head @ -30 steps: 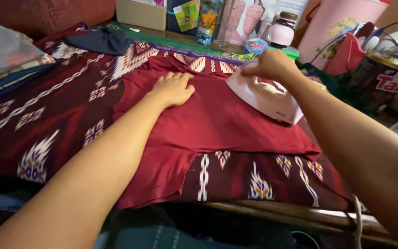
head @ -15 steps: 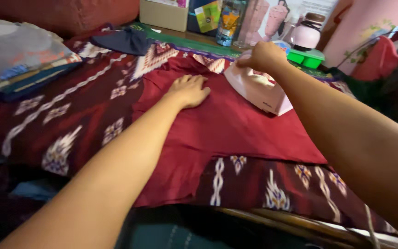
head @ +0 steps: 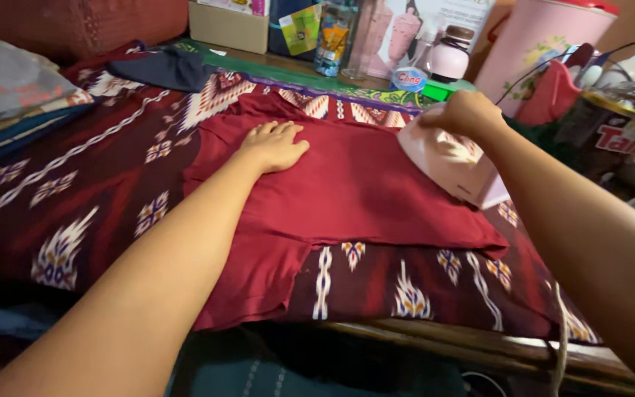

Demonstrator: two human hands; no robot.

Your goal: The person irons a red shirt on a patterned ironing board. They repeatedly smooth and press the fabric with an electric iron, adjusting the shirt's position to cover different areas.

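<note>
With the left hand pressed flat, fingers together, on the red garment spread over the patterned surface, and the pink iron gripped by 1 right hand (fingers clamped), scorching is risked if it rests.

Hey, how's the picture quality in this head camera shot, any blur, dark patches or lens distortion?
Head view: warm, dim indoor light; the red garment and left hand are fairly sharp. The right hand on the pink iron looks slightly soft. Both forearms bulge large toward the frame edges, a wide-angle effect. The area under the table edge is deep shadow.
</note>
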